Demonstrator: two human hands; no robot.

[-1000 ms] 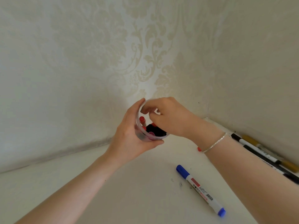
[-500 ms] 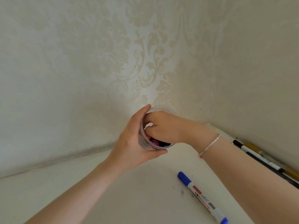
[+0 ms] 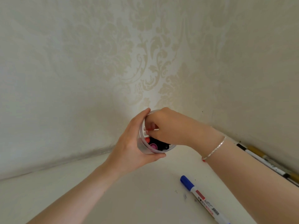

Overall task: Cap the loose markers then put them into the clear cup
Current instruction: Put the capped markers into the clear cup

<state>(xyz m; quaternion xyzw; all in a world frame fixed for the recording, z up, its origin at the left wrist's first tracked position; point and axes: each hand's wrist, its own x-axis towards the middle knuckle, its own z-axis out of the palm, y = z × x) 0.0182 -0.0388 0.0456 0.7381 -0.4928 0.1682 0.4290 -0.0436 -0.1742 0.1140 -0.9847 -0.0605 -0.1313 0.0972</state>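
Note:
My left hand [image 3: 129, 149] grips the clear cup [image 3: 143, 148] from its left side, holding it above the white tabletop [image 3: 113, 199]. Red, pink and black marker ends [image 3: 152, 145] show inside the cup. My right hand [image 3: 168, 126] reaches into the cup's mouth with curled fingers; whether they hold a marker is hidden. A blue-capped white marker [image 3: 203, 199] lies on the table at lower right. A black-and-white marker [image 3: 262, 160] and a gold marker [image 3: 258, 152] lie along the right wall.
Patterned cream walls [image 3: 145, 62] meet in a corner right behind the cup. A thin silver bracelet [image 3: 215, 148] sits on my right wrist. Small dark specks [image 3: 184, 195] mark the table near the blue marker.
My right hand has gone deeper into the cup's mouth, and the cup and both hands sit lower in view than a second ago.

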